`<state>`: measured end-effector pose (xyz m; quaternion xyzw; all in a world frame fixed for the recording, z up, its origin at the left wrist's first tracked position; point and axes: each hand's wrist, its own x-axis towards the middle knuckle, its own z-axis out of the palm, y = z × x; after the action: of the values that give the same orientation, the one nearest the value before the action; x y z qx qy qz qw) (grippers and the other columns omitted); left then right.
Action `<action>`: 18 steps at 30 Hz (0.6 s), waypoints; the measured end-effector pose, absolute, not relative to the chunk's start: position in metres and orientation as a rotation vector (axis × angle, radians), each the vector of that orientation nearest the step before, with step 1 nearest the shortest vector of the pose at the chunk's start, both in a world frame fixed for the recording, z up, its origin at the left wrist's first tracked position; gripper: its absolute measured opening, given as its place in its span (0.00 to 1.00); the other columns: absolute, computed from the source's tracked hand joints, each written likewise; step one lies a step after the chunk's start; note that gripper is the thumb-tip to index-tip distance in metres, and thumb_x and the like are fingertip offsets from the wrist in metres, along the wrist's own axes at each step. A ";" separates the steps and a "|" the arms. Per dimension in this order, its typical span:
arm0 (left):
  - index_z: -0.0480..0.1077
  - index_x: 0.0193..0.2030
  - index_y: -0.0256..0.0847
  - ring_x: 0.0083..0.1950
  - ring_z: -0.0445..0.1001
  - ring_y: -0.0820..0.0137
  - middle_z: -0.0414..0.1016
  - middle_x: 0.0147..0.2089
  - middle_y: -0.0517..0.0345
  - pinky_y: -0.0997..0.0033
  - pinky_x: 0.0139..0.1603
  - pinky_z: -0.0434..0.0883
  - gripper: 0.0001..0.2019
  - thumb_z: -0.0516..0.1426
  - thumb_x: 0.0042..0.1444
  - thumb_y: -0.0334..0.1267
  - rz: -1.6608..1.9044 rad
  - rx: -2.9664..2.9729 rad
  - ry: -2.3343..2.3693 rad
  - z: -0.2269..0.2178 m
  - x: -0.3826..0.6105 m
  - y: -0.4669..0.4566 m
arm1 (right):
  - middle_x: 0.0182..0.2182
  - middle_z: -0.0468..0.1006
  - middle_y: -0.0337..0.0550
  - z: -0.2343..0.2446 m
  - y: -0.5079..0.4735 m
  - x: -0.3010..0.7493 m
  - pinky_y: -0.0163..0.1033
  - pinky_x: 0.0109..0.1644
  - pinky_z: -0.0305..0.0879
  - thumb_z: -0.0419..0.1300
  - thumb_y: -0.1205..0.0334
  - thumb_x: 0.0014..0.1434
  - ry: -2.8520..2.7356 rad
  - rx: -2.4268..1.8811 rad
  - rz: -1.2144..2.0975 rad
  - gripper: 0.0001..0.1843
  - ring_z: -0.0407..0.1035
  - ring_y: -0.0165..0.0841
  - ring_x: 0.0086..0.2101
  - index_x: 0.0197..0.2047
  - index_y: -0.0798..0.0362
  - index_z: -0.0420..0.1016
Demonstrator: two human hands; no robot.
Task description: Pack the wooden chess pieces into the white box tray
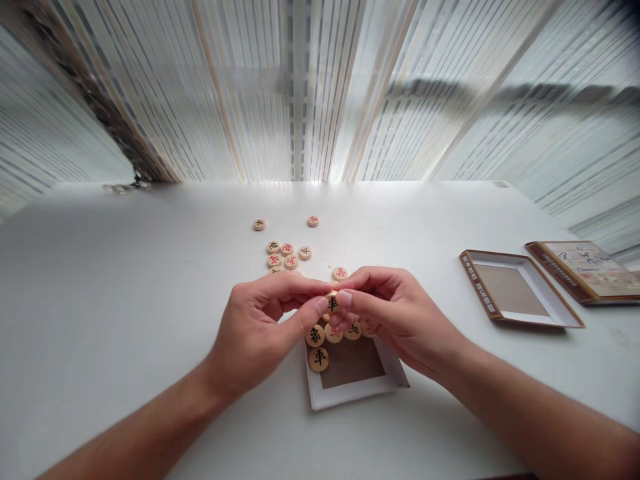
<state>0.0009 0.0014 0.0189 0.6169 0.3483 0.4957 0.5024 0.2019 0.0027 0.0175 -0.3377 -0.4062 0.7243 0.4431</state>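
Note:
Both my hands meet over the middle of the white table [125,300], pinching one round wooden chess piece [333,303] with a black character. My left hand [260,327] holds it with thumb and forefinger; my right hand [395,313] grips it from the other side. Below them lies a shallow white box tray [357,383] with a brown floor. Several wooden pieces [319,359] lie in it, marked in black or red. More loose pieces [287,253] lie scattered on the table beyond my hands.
An open brown-rimmed box half [520,290] lies to the right, with a printed box lid [585,270] beside it near the table's right edge. A striped translucent curtain [320,87] hangs behind the table's far edge.

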 end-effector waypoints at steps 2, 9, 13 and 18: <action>0.88 0.47 0.49 0.41 0.88 0.72 0.90 0.41 0.59 0.82 0.45 0.82 0.14 0.68 0.62 0.25 1.183 1.393 0.807 0.020 0.002 0.002 | 0.27 0.85 0.40 0.019 0.003 0.202 0.28 0.36 0.77 0.80 0.60 0.57 -0.986 -0.820 1.829 0.07 0.78 0.25 0.28 0.36 0.53 0.90; 0.88 0.50 0.48 0.41 0.90 0.69 0.91 0.41 0.56 0.77 0.47 0.85 0.13 0.71 0.61 0.29 1.060 1.138 0.714 0.017 0.001 0.006 | 0.30 0.87 0.42 0.021 0.006 0.204 0.29 0.39 0.79 0.80 0.62 0.57 -0.893 -0.815 1.920 0.10 0.79 0.26 0.30 0.42 0.53 0.91; 0.88 0.49 0.46 0.43 0.90 0.66 0.91 0.43 0.54 0.75 0.49 0.86 0.13 0.73 0.58 0.29 1.031 1.085 0.710 0.013 -0.002 0.007 | 0.33 0.88 0.41 0.022 0.008 0.205 0.29 0.41 0.79 0.80 0.64 0.56 -0.846 -0.797 1.963 0.13 0.82 0.27 0.32 0.45 0.51 0.91; 0.88 0.50 0.46 0.42 0.90 0.66 0.91 0.44 0.53 0.74 0.48 0.86 0.14 0.73 0.57 0.29 1.022 1.079 0.717 0.012 -0.002 0.009 | 0.36 0.90 0.41 0.021 0.008 0.207 0.30 0.46 0.80 0.80 0.65 0.57 -0.842 -0.771 1.990 0.13 0.84 0.27 0.35 0.46 0.48 0.91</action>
<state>-0.0022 0.0087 0.0115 0.4805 0.3190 0.4551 0.6784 0.2074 0.0075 0.0214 -0.3063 -0.3347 0.7906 0.4113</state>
